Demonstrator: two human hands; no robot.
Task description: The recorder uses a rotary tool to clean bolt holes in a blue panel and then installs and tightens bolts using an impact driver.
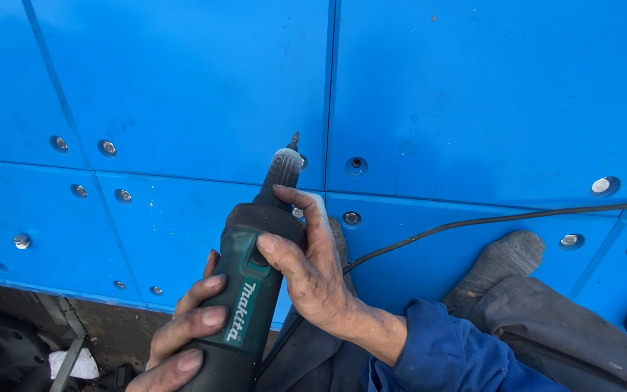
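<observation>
- My right hand (312, 268) is wrapped round the upper body of the die grinder (250, 290), thumb across the green housing, index finger stretched along the black collar towards the nose.
- My left hand (183, 337) is clamped round the grinder's lower body, fingers curled over the green shell from the left side. Both grips are closed tight on the tool.
- Grinder is tilted, nose up and slightly right; its small bit (294, 139) sits just off the vertical seam (332, 87) between the blue panels (183, 72). I can't tell if the bit touches the surface.
- Grey dust coats the nose behind the bit.
- Black cable (488, 218) runs from behind my right hand out to the right of the grinder, over the panels.
- Recessed bolt heads (356, 165) dot the panels: one just right of the bit, one below it beside my right index finger, more well left and right of the grinder.
- My blue sleeve (444, 356) is lower right of the grinder; grey-socked foot (498, 261) rests on the panel right of it, grey trouser leg below.
- Dirt ground and dark scrap sit lower left of the grinder, past the panel edge.
</observation>
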